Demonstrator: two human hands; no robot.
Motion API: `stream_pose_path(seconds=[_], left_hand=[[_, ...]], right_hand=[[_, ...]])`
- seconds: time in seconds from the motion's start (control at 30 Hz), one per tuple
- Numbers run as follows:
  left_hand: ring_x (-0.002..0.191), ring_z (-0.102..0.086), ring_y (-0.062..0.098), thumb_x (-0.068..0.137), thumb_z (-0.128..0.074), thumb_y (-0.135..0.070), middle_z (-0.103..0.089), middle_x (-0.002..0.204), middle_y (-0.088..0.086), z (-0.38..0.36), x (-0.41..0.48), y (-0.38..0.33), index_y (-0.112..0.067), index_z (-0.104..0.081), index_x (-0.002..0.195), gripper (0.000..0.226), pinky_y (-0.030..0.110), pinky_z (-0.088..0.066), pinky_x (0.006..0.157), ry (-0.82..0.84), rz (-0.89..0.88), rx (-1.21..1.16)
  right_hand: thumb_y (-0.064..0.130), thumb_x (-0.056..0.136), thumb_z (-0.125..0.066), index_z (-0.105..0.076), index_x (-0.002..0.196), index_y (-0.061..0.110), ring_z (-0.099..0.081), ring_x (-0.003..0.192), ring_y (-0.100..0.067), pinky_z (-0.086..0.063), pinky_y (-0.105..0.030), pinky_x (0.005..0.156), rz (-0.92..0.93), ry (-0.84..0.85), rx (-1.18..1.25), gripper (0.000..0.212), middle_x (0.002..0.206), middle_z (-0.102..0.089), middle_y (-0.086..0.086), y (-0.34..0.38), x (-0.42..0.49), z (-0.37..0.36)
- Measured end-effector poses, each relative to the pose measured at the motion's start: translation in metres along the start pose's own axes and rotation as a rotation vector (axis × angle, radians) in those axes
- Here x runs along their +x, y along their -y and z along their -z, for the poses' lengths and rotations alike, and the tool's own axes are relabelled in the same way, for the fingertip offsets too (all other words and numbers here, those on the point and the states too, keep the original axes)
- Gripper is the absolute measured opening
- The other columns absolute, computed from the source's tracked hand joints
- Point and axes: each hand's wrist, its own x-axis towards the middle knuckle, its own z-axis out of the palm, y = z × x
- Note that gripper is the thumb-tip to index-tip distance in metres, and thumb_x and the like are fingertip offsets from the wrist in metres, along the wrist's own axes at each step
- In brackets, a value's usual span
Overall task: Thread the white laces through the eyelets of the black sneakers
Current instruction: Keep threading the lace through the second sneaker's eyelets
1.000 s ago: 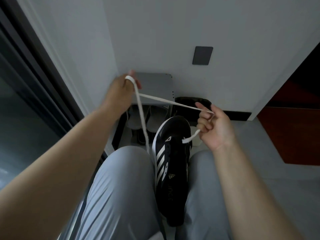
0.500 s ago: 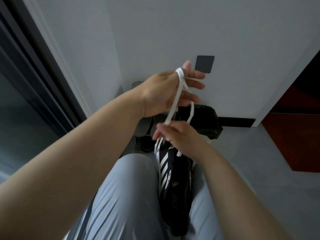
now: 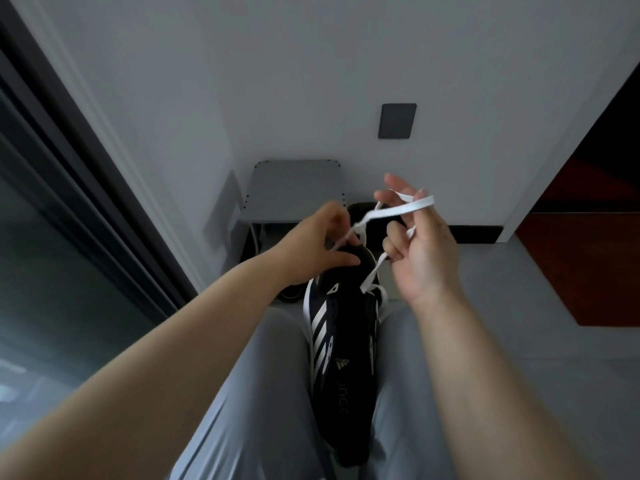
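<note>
Dim, cool grey light, brightest from glass door (image 3: pixel 45 289) at 9 o'clock. Soft shadows. Fisheye bending at edges. White lace (image 3: pixel 398 210) slightly blurred.

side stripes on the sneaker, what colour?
White: three diagonal stripes on the black sneaker; head view.

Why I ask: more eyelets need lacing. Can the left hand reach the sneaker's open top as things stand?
Likely yes. The left hand is right at the far end of the sneaker, with nothing between them; it is only busy pinching the white lace.
</note>
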Motion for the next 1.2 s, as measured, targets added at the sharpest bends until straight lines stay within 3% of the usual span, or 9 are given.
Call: stream_pose_path(seconds=[0.27,0.37,0.47,0.6,0.73,0.83,0.93,1.03,1.2], left_hand=[[0.053,-0.058,0.006,0.083,-0.065,-0.004,-0.058,0.074,0.004,0.021,0.001,0.026,-0.015,-0.038,0.093,0.03,0.019,-0.047,0.059,-0.433,0.245,-0.097],[0.063,-0.052,0.014,0.088,-0.06,-0.012,-0.057,0.072,0.002,0.046,-0.012,0.046,-0.011,-0.058,0.089,0.003,0.015,-0.038,0.057,-0.386,0.394,0.202],[0.056,-0.046,0.011,0.096,-0.048,-0.025,-0.053,0.061,-0.003,0.067,-0.025,0.056,-0.01,-0.064,0.074,0.031,0.021,-0.037,0.055,-0.321,0.479,0.343],[0.044,-0.054,0.006,0.098,-0.039,-0.021,-0.06,0.048,-0.004,0.074,-0.018,0.024,-0.011,-0.056,0.065,0.039,0.018,-0.045,0.047,-0.416,0.539,-0.215],[0.048,-0.057,0.007,0.098,-0.038,-0.013,-0.056,0.054,0.002,0.068,-0.001,-0.038,-0.009,-0.049,0.068,0.032,0.017,-0.05,0.047,-0.262,0.381,-0.899],[0.052,-0.061,0.009,0.1,-0.037,-0.017,-0.06,0.058,0.005,0.061,0.006,-0.071,-0.007,-0.051,0.072,0.033,0.017,-0.053,0.05,-0.078,0.287,-1.029],[0.052,-0.058,0.006,0.101,-0.034,-0.02,-0.059,0.058,0.001,0.065,0.011,-0.09,-0.01,-0.052,0.074,0.033,0.015,-0.05,0.046,-0.066,0.152,-1.002],[0.049,-0.045,0.005,0.102,-0.032,-0.025,-0.053,0.051,-0.006,0.093,0.017,-0.088,-0.016,-0.05,0.073,0.035,0.014,-0.034,0.039,-0.365,0.063,-0.884],[0.036,-0.035,0.004,0.1,-0.03,-0.014,-0.04,0.037,-0.008,0.156,0.014,-0.043,-0.016,-0.044,0.068,0.035,0.017,-0.023,0.036,-0.944,0.124,-0.824]], right_hand=[[0.021,0.098,-0.037,-0.066,0.108,0.023,-0.016,0.044,-0.008,-0.016,-0.019,0.042,0.071,-0.342,0.02,0.031,0.09,-0.072,0.009,0.005,-0.002,0.007],[0.024,0.097,-0.038,-0.066,0.108,0.026,-0.019,0.045,-0.007,-0.019,-0.019,0.043,0.124,-0.458,-0.006,0.03,0.087,-0.066,0.01,0.004,0.002,0.018],[0.024,0.093,-0.045,-0.057,0.125,0.024,-0.042,0.063,-0.002,-0.034,-0.019,0.058,0.066,-0.475,-0.392,0.035,0.093,-0.055,0.007,-0.002,0.011,0.026],[0.008,0.086,-0.058,-0.017,0.146,0.01,-0.048,0.096,-0.013,-0.035,-0.02,0.084,-0.121,-0.282,-0.911,0.073,0.107,-0.041,0.002,-0.018,0.006,0.025],[0.02,0.082,-0.056,-0.05,0.118,0.023,-0.05,0.075,0.002,-0.038,-0.008,0.067,0.196,-0.009,-0.886,0.036,0.097,-0.05,0.011,-0.014,-0.014,-0.002],[0.033,0.087,-0.054,-0.061,0.108,0.032,-0.06,0.093,0.004,-0.044,-0.008,0.076,0.063,0.519,-0.762,0.022,0.107,-0.063,0.016,-0.019,-0.029,-0.024],[0.029,0.095,-0.05,-0.066,0.082,0.021,-0.062,0.076,0.005,-0.043,-0.012,0.073,-0.026,0.703,-0.791,0.022,0.087,-0.07,0.009,-0.023,-0.033,-0.027],[0.028,0.097,-0.045,-0.059,0.061,0.021,-0.043,0.044,0.001,-0.031,-0.009,0.049,-0.023,0.396,-0.677,0.039,0.056,-0.056,0.008,-0.013,-0.025,-0.009],[0.028,0.092,-0.049,-0.044,0.055,0.022,-0.018,0.033,-0.003,-0.014,-0.015,0.034,-0.1,-0.019,-0.136,0.038,0.049,-0.036,0.008,0.009,-0.007,0.018]])
